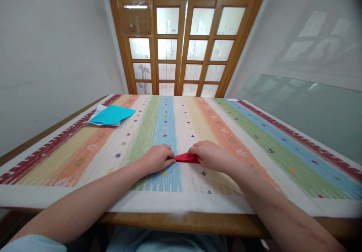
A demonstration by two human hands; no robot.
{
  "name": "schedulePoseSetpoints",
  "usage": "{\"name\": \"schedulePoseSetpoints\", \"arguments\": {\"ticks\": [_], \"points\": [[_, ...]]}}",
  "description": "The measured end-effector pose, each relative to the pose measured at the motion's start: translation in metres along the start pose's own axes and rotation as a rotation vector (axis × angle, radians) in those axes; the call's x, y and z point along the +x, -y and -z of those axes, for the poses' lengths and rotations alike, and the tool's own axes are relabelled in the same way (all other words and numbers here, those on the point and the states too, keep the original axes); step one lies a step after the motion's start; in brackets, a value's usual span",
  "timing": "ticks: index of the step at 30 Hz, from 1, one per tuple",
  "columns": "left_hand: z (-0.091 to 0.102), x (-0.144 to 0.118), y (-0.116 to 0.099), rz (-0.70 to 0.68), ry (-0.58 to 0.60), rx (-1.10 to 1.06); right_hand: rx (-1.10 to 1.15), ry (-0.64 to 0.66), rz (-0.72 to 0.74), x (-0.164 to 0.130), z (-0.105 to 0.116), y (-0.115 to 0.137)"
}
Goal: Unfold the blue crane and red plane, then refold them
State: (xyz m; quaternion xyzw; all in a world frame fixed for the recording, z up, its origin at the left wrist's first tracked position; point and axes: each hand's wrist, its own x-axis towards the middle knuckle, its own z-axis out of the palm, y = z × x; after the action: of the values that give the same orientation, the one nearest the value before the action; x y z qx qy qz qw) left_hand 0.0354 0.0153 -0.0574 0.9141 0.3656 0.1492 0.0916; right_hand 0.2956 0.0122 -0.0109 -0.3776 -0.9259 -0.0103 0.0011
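Observation:
A small piece of folded red paper (186, 157) lies between my two hands, just above the striped tablecloth (166, 180) near the table's front. My left hand (160, 158) pinches its left tip between thumb and fingers. Around its right end my right hand (207, 155) is closed, with the fingers curled over it and hiding that part. The visible stretch of red paper looks narrow and pointed toward the left.
At the far left of the table lie turquoise paper sheets (113, 114) with white ones under them. A small white piece (232, 100) sits at the back edge. Wooden glass-paned doors (183, 48) stand behind the table, and a glass panel (305, 112) leans at the right wall.

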Motion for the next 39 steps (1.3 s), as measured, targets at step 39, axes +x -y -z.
{"name": "schedulePoseSetpoints", "arguments": {"ticks": [39], "points": [[-0.002,0.005,-0.001,0.066,0.0,-0.032,-0.193,-0.038,0.008,0.032,-0.027,-0.007]]}}
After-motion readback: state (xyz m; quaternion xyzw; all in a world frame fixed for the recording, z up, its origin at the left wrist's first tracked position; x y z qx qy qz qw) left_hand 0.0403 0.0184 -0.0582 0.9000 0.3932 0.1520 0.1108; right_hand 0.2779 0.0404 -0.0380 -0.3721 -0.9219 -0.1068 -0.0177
